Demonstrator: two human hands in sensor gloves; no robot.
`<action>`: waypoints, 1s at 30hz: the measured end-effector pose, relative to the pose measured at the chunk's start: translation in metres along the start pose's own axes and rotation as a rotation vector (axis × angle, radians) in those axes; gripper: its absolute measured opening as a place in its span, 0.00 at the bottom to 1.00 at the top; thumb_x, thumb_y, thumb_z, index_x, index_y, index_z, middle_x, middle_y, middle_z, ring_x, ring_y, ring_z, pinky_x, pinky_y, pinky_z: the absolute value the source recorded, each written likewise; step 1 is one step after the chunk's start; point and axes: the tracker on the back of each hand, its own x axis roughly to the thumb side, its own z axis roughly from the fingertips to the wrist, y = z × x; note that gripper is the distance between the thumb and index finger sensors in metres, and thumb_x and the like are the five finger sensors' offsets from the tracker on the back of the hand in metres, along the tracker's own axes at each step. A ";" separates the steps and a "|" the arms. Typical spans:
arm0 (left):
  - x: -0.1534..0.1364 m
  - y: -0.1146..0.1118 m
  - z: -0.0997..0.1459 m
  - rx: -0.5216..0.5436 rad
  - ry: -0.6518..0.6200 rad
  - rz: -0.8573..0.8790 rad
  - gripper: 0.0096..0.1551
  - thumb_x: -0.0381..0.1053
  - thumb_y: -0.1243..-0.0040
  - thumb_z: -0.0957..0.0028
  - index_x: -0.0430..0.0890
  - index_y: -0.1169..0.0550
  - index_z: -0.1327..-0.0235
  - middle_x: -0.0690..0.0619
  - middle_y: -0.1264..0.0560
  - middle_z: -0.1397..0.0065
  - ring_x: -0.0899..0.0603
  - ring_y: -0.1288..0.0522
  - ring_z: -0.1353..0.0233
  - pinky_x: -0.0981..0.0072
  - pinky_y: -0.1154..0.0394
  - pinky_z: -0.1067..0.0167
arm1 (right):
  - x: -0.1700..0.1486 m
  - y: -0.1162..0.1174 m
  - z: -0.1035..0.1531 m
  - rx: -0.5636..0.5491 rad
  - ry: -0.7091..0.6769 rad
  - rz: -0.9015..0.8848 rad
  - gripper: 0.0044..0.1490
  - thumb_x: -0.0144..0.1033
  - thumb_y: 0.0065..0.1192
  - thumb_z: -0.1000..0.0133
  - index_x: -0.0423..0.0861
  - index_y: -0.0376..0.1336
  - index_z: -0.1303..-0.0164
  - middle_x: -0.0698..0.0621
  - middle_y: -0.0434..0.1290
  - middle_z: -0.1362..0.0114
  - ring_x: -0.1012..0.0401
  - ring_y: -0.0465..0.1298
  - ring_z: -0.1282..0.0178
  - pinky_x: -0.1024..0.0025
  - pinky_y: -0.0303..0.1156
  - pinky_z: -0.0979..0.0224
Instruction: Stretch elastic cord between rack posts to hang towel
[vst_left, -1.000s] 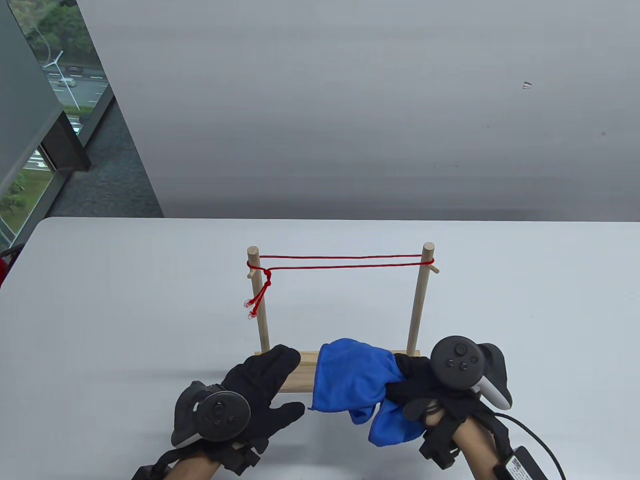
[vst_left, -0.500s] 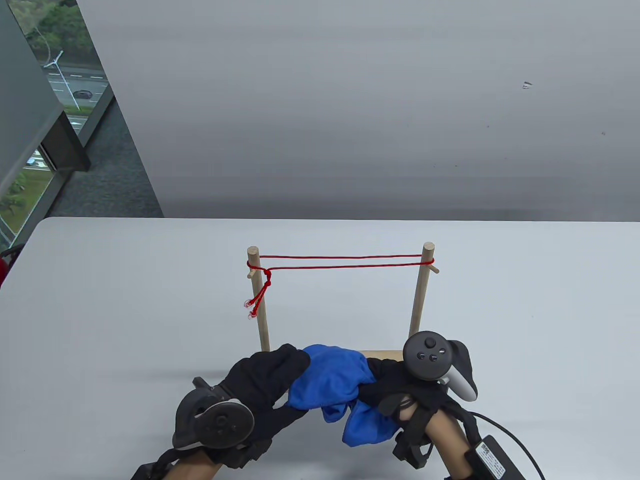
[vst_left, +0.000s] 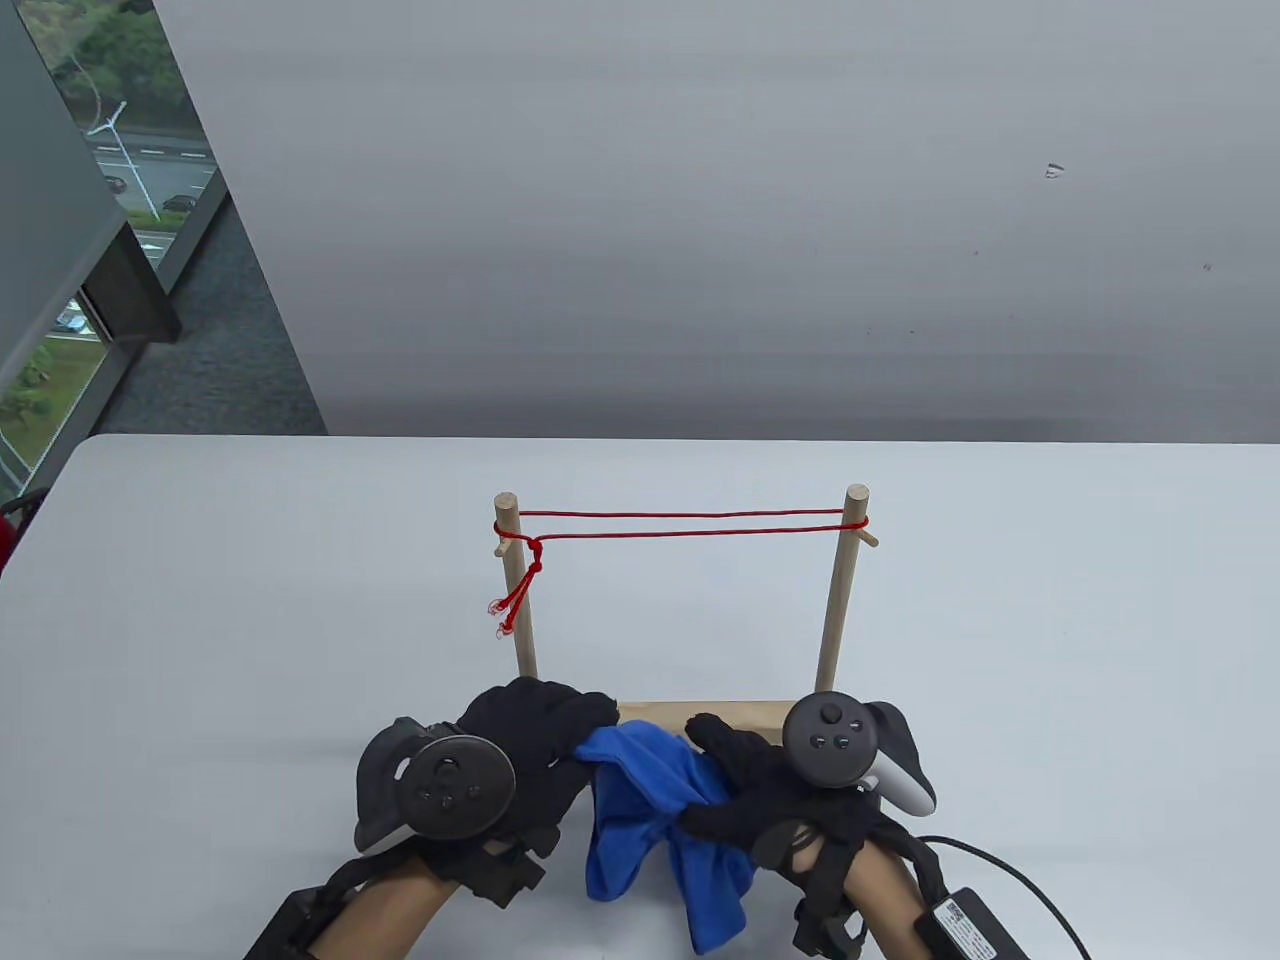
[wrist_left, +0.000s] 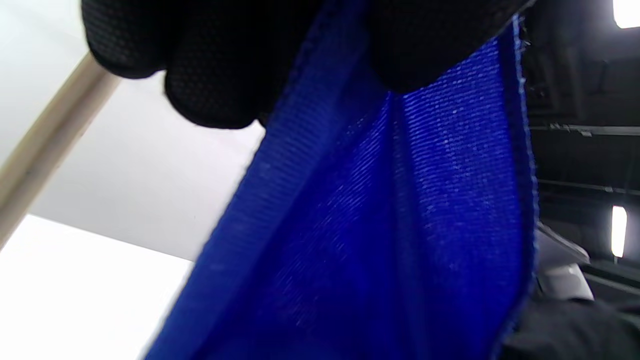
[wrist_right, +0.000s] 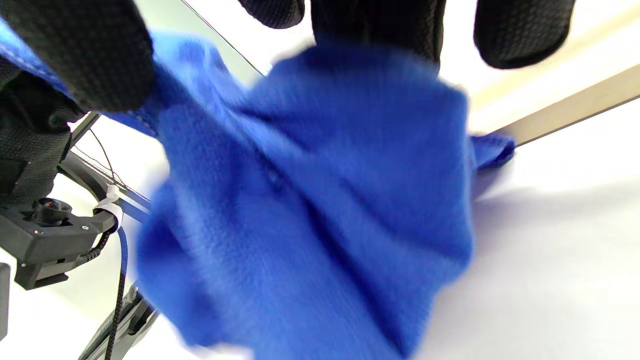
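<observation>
Table view: you have one rack (vst_left: 700, 712) w/ two posts, the left post (vst_left: 518, 590) and the right post (vst_left: 838, 590), and one red cord (vst_left: 690, 523) stretched btw them, knot by the left one. Your left hand (vst_left: 525, 745) and right hand (vst_left: 760, 790) both grip the one blue towel (vst_left: 650, 810), bunched in front of the rack base.

Left wrist view: fingers (wrist_left: 215, 75) pinch the towel edge.

Right wrist view: fingers (wrist_right: 95, 55) close on blurred cloth.

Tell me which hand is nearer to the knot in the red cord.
Left. The left hand is almost directly below the knot by the left post; the right hand is below and farther right, under the right post.
</observation>
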 end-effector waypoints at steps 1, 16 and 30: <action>0.000 0.003 -0.001 0.008 0.011 -0.007 0.20 0.57 0.33 0.51 0.47 0.13 0.53 0.52 0.12 0.54 0.40 0.14 0.53 0.44 0.22 0.46 | 0.002 -0.003 0.003 -0.014 -0.009 0.005 0.58 0.64 0.63 0.50 0.48 0.40 0.21 0.39 0.49 0.20 0.38 0.61 0.23 0.30 0.59 0.32; 0.020 0.002 -0.025 -0.024 0.061 -0.017 0.20 0.64 0.31 0.53 0.46 0.08 0.75 0.54 0.10 0.74 0.43 0.12 0.67 0.47 0.18 0.56 | 0.086 -0.020 0.022 -0.379 -0.218 0.201 0.52 0.60 0.67 0.52 0.42 0.52 0.26 0.39 0.63 0.28 0.44 0.75 0.36 0.37 0.70 0.39; 0.022 0.012 -0.022 0.001 0.033 0.097 0.22 0.68 0.35 0.53 0.51 0.10 0.69 0.53 0.10 0.64 0.40 0.12 0.58 0.44 0.20 0.49 | 0.110 -0.035 0.008 -0.548 -0.298 0.179 0.27 0.45 0.62 0.49 0.42 0.71 0.46 0.45 0.82 0.48 0.51 0.86 0.56 0.45 0.76 0.48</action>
